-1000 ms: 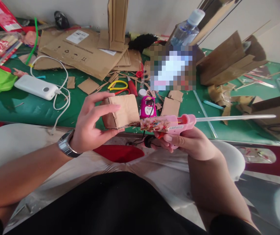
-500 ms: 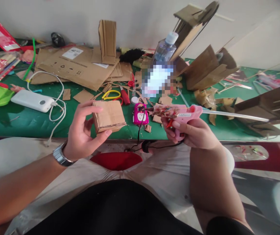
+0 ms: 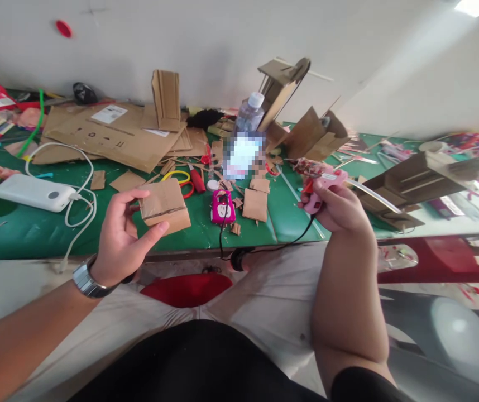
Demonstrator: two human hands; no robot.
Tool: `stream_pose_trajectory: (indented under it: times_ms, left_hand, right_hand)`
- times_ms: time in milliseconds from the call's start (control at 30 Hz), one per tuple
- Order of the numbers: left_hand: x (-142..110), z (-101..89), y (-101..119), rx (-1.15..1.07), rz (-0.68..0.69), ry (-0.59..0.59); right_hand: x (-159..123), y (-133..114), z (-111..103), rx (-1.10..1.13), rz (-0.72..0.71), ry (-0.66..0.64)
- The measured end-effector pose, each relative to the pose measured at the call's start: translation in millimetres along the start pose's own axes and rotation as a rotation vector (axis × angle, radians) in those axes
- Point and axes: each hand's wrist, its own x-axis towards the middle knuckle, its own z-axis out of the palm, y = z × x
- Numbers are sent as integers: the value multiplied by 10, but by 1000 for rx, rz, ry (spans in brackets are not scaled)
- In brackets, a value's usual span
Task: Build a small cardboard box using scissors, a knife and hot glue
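Observation:
A small cardboard box [image 3: 166,204] is pinched between the thumb and fingers of my left hand [image 3: 124,240], just above the front of the green table [image 3: 34,234]. My right hand [image 3: 342,209] is wrapped round the handle of a pink hot glue gun [image 3: 327,181], its nozzle pointing left, apart from the box. A clear glue stick [image 3: 375,195] juts out of the gun's back, and a black cord hangs from its handle. Between my hands lies a magenta power socket [image 3: 223,206] with a black plug in it, beside a square cardboard piece [image 3: 255,205].
A white power bank [image 3: 32,192] with a looped cable lies left. Flattened cardboard [image 3: 109,134], yellow-handled scissors [image 3: 176,177], a plastic bottle [image 3: 250,114] and a lit phone [image 3: 242,153] are farther back. Cardboard structures [image 3: 415,178] stand on the right.
The glue gun has moved right and away from the box, with its nozzle no longer near the box's edge. My left hand has tilted the box. The camera view has shifted up and right.

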Motion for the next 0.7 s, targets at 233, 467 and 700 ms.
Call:
stream_pose_trajectory:
  times_ms: [233, 467, 700]
  left_hand:
    - [15, 18, -92, -93, -67, 36]
    - [46, 35, -177, -136, -60, 62]
    - [54, 38, -192, -172, -19, 72]
  right_hand:
    - [328, 233, -216, -149, 124, 218]
    - [526, 476, -147, -323, 291, 245]
    - [517, 593, -26, -463, 356, 233]
